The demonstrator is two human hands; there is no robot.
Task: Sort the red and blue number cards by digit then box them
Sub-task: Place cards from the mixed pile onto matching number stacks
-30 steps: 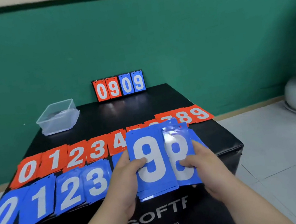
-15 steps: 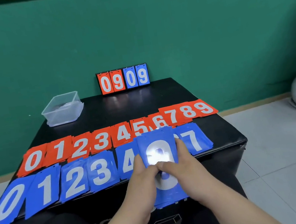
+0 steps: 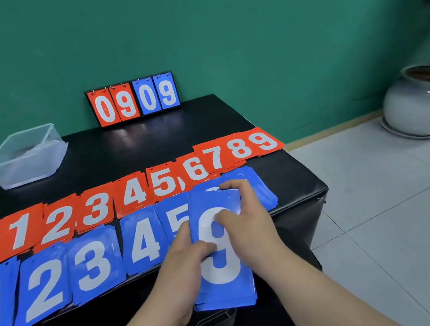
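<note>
A row of red number cards from 0 to 9 lies across the black table. In front of it lie blue card piles showing 1 to 5. My left hand grips a stack of blue cards with a 9 on top, held over the table's front edge. My right hand rests on the stack's upper right, fingers over its top card. More blue cards lie behind my right hand, their digits hidden.
A clear plastic box stands at the table's back left. A small scoreboard reading 0909 stands against the green wall. A grey ceramic pot sits on the tiled floor to the right.
The blue 8 card seen beside the 9 is no longer in my hands. Both hands closed together on the 9 stack and the view shifted left and nearer.
</note>
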